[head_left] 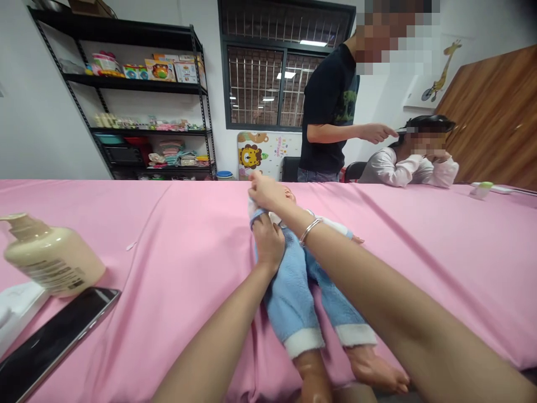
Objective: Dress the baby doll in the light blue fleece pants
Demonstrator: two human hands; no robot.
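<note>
A baby doll [310, 364] lies on its back on the pink cloth, feet toward me, in fluffy blue trousers [289, 285] with white cuffs and a light top. My left hand [269, 242] is closed around the top's blue-edged sleeve [254, 214] at the doll's side on my left. Just beyond it, my right hand [265, 191] reaches across the doll's chest, fingers pinched at the far end of that same sleeve. My right forearm covers part of the torso, and most of the doll's head is hidden. The doll's other arm stretches out to the right.
On the left stand a pump bottle [62, 260] and a dark phone [59, 341] beside a white object [19, 310]. A small green-capped container [482, 190] is at the far right. Behind the table are a standing person [329, 106], a seated person [390, 165] and a shelf rack [138, 81].
</note>
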